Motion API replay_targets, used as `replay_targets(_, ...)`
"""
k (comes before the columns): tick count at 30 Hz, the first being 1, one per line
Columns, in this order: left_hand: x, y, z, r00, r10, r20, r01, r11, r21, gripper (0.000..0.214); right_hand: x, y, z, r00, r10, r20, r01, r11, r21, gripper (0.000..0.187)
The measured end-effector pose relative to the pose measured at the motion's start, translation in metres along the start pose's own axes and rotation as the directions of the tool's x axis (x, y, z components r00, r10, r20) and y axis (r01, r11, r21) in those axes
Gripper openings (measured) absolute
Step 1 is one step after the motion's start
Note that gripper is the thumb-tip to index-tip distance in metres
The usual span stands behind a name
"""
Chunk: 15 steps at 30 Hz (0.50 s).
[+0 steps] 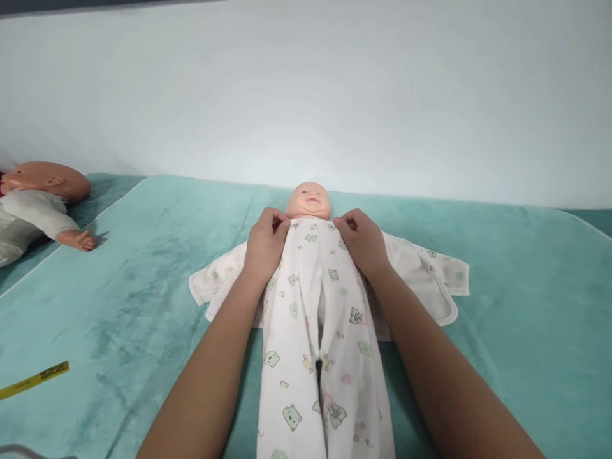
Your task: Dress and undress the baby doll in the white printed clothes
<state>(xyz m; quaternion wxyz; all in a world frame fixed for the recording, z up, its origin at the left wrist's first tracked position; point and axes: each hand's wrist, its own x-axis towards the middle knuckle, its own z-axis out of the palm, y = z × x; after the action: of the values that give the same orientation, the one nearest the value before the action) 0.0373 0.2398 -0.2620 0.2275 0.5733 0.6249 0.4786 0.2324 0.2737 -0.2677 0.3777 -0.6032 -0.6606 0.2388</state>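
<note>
A baby doll [310, 199] lies on its back, its head toward the wall. White baby pants [310, 306] with printed green bears stretch over its body from the neck down toward me. My left hand [268, 242] pinches the pants' top corner beside the doll's neck. At the opposite corner, my right hand [362, 241] pinches the fabric too. Beneath the pants, an opened white baby shirt [414, 274] spreads out with its sleeves to both sides. The doll's torso and limbs are hidden under the cloth.
A second doll [43, 197] in light clothing lies at the far left. A yellow strip with dark print [36, 380] rests at the lower left, above a grey cord [33, 451]. The teal mat [516, 331] meets a white wall [306, 89] at the back.
</note>
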Motion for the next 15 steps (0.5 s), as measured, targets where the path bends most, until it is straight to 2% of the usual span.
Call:
replay_targets(4, -0.004, -0.002, -0.004, 0.998, 0.058, 0.033, -0.058, 0.998, -0.004, 0.017, -0.003, 0.001, 0.000, 1.000, 0.004, 0.014, -0.005, 0.998, 0.059, 0.021)
replay_targets(7, -0.011, -0.006, -0.010, 0.991, 0.131, 0.007, -0.131, 0.984, 0.123, 0.023, -0.006, 0.007, -0.001, 0.997, -0.080, 0.013, 0.079, 0.994, 0.081, 0.019)
replay_targets(9, -0.020, -0.009, -0.014, 0.974, 0.220, -0.048, -0.201, 0.945, 0.257, 0.025, -0.011, 0.013, -0.003, 0.984, -0.171, -0.040, 0.173, 0.982, 0.069, 0.026)
replay_targets(12, -0.042, -0.015, -0.021, 0.936, 0.340, -0.088, -0.270, 0.858, 0.437, 0.026, -0.027, 0.021, -0.006, 0.951, -0.285, -0.117, 0.286, 0.958, -0.011, 0.037)
replay_targets(15, -0.076, -0.021, -0.028, 0.936, 0.351, -0.034, -0.281, 0.801, 0.528, 0.025, -0.057, 0.026, -0.010, 0.931, -0.334, -0.145, 0.315, 0.939, -0.140, 0.037)
